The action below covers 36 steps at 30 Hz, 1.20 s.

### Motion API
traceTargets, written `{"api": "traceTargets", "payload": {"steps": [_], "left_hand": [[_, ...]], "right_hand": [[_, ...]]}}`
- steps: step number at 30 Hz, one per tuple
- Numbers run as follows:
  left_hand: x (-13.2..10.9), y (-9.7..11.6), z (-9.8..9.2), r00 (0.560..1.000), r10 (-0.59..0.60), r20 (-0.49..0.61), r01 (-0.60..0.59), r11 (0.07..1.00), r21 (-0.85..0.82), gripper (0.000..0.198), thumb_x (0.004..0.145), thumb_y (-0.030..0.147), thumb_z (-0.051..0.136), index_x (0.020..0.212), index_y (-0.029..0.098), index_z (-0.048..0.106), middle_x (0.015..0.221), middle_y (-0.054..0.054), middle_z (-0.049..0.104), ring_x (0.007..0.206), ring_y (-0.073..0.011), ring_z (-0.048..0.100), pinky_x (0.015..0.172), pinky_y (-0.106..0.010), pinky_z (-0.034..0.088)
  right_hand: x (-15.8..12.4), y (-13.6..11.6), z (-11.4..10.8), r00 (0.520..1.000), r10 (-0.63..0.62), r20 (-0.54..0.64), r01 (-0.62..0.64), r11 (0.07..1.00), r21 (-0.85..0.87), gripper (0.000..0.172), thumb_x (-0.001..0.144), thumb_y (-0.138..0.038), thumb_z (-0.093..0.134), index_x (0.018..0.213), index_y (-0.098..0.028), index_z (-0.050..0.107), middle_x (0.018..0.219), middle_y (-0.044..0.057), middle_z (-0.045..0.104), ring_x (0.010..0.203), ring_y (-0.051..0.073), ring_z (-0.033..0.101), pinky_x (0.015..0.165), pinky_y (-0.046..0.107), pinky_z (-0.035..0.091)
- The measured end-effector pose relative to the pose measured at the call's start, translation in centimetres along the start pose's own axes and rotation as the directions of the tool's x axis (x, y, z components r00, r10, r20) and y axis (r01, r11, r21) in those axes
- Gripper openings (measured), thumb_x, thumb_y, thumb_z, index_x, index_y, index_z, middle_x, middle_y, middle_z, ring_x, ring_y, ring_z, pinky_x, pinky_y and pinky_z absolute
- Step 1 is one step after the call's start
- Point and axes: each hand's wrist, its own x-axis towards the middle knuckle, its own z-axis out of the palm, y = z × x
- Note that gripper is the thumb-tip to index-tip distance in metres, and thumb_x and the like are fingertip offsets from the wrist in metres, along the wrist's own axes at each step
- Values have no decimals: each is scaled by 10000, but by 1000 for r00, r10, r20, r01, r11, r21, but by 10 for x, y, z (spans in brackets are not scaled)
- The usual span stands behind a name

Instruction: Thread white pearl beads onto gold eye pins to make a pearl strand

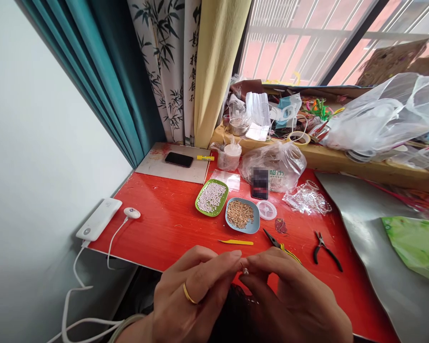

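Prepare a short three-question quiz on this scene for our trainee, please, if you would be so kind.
1. Open question: What lies in the blue dish?
2. True or false: The yellow tweezers lie nearer to the left hand than the green dish does.
3. Fill in the gap: A small shiny bit shows at the fingers, and a gold-coloured ring is worn on the ____ hand.

Key:
1. Small gold-coloured pieces.
2. True.
3. Left.
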Motion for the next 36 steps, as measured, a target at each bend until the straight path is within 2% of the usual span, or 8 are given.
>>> {"api": "traceTargets", "payload": {"steps": [6,11,16,20,23,26,30,36], "left_hand": [[-4,-3,6,991,-128,-42,120,981,-154,538,767,-40,564,1172,314,568,939,16,737,804,-109,642,710,-184,543],[-2,-5,11,949,-308,-73,277,918,-285,398,768,-6,572,984,322,637,847,61,700,733,-77,653,649,-138,533],[5,-10,13,891,-454,-6,428,843,-326,255,805,57,577,885,289,647,799,66,707,710,-69,657,634,-123,519],[9,-12,15,828,-552,98,539,738,-405,126,812,127,578,813,222,661,707,32,678,669,-81,638,643,-151,513],[9,-14,17,786,-601,142,599,684,-417,125,815,154,538,795,188,657,595,34,592,519,-76,559,512,-166,491],[8,-17,19,848,-526,58,519,804,-291,117,770,125,573,810,180,668,557,47,527,444,-68,467,427,-170,430],[10,-22,19,974,-223,-38,222,974,-41,146,746,91,645,838,188,704,571,38,570,463,-68,472,435,-173,404],[12,-26,18,989,-141,-55,141,990,9,217,758,70,661,905,212,733,706,-10,710,580,-111,637,539,-197,519]], "right_hand": [[14,-6,-8,969,84,231,-80,996,-26,304,778,-126,622,1003,-322,676,671,-32,587,569,96,525,493,209,436],[17,-3,-5,952,250,176,-270,958,96,173,753,-146,638,769,-309,692,603,-59,570,510,71,485,456,181,389],[15,10,1,864,466,192,-504,797,333,42,730,-257,702,693,-267,685,623,-55,590,567,58,500,522,161,400],[19,13,3,783,580,224,-608,640,470,111,653,-311,757,614,-234,688,554,-45,577,549,70,486,548,189,395],[23,13,6,734,640,226,-653,574,494,144,580,-308,786,545,-216,681,480,-55,525,481,62,418,537,207,379],[27,14,9,711,675,196,-667,558,494,145,539,-287,790,515,-205,673,468,-61,500,470,60,371,528,214,362],[30,16,9,717,660,222,-670,565,482,108,578,-270,762,551,-206,680,519,-48,557,504,68,421,527,207,356],[37,16,0,758,601,253,-650,666,366,107,634,-287,731,596,-201,680,541,-39,557,506,68,425,519,211,356]]}}
